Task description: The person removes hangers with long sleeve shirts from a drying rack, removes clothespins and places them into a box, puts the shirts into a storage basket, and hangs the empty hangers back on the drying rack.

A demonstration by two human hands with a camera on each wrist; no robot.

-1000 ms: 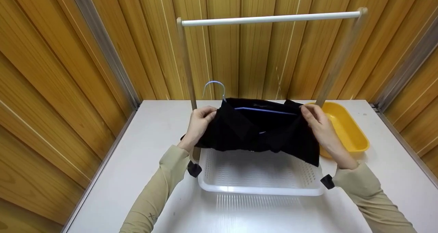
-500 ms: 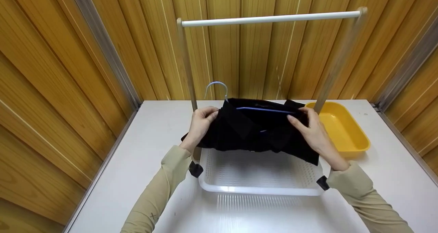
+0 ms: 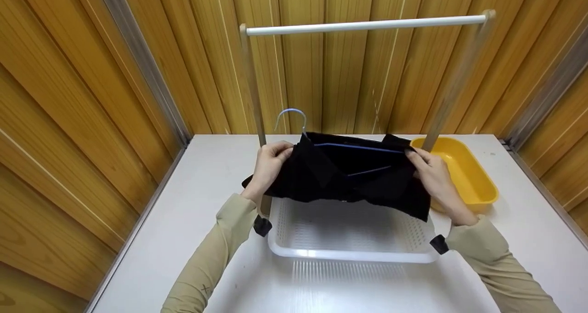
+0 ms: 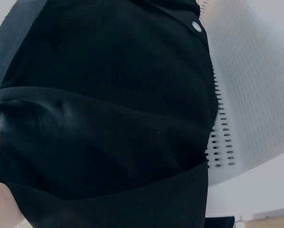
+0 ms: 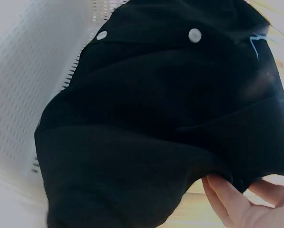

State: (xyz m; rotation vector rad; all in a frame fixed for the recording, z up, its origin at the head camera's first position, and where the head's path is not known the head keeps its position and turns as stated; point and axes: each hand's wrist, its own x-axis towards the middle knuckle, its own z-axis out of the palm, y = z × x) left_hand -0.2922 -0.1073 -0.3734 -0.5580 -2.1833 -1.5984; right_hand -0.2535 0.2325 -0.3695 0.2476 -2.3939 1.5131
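A black buttoned shirt [image 3: 317, 175] hangs between my two hands, above a white perforated basket [image 3: 351, 257]. Inside its open neck lies a blue clothes hanger [image 3: 363, 147], whose hook [image 3: 291, 111] sticks up at the left side of the collar. My left hand [image 3: 268, 168] pinches the left shoulder of the shirt between thumb and fingers. At the opposite shoulder, my right hand [image 3: 434, 175] pinches the cloth near the hanger's right end; whether it also grips the hanger is hidden. Two pale round buttons show on the shirt front [image 5: 156, 95] in the right wrist view.
A rack with a white horizontal rod [image 3: 367, 25] and wooden posts rises behind the shirt. To the right stands a yellow tub [image 3: 487, 189]. Wood-panelled walls [image 3: 340, 83] enclose the white table [image 3: 220, 166].
My right hand reached inward with its thumb over the collar edge, then moved back right to the shoulder. More of the hanger's lower bar shows inside the neck. The left hand stayed almost still.
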